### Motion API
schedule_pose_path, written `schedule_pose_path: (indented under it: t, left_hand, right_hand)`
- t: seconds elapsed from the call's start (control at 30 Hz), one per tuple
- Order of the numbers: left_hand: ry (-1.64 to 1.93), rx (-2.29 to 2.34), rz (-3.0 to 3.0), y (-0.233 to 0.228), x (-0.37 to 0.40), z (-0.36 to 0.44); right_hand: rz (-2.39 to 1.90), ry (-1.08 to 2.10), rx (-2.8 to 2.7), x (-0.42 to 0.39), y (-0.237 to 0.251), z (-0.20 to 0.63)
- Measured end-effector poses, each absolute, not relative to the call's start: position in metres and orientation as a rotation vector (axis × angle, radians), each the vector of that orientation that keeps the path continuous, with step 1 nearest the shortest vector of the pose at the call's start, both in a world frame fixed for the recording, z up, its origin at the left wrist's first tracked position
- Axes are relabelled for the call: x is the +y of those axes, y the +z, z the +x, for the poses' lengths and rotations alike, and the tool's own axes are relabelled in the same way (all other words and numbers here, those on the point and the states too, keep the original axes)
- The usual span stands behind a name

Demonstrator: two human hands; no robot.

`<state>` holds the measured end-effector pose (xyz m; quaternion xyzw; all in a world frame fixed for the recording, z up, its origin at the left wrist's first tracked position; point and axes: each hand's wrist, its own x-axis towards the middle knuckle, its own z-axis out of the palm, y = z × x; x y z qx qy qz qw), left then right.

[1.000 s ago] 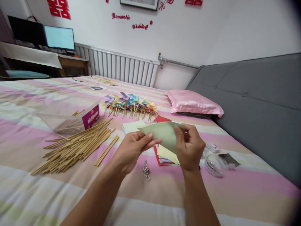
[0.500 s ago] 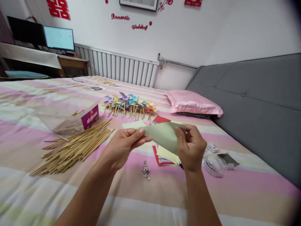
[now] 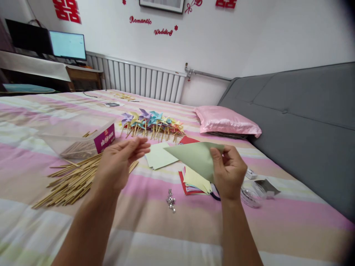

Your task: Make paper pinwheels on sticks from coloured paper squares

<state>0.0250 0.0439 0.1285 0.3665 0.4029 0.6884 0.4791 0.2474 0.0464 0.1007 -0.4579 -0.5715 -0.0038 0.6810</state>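
Note:
A pale green sheet of paper point(image 3: 194, 159) is pinched at its right end by my right hand point(image 3: 229, 170), thumb on top. Its pointed left corner hangs free in the air. My left hand point(image 3: 118, 160) is off the paper, fingers loosely extended with nothing in them, above the bundle of wooden sticks point(image 3: 74, 181). Between the hands, light green sheets point(image 3: 161, 155) lie on the bed. Nearer me is a stack of coloured paper point(image 3: 195, 181), yellow on top with red below. Small shiny metal pieces point(image 3: 171, 201) lie in front of it.
Finished paper pinwheels point(image 3: 152, 120) lie in a row further back. A clear plastic box point(image 3: 69, 129) with sticks in it stands at left. Rolls of clear tape point(image 3: 249, 197) and a small box point(image 3: 266, 188) sit at right. Beyond are a pink pillow point(image 3: 227, 120) and the grey headboard point(image 3: 299, 107).
My left hand has let go of the green paper and moved left. The paper's left corner now hangs free, and the light green sheets behind are uncovered. My right hand keeps its grip.

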Motion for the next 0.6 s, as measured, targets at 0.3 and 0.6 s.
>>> schedule_pose_path:
  t: [0.3,0.6]
  left_hand:
    - [1.090,0.877,1.211,0.117,0.034,0.065]
    - [1.003,0.929,1.298,0.098,0.024,0.105]
  right_hand:
    - [-1.057,0.115,-1.160,0.048,0.099,0.235]
    - [-1.158,0.162,-1.208,0.043,0.097,0.225]
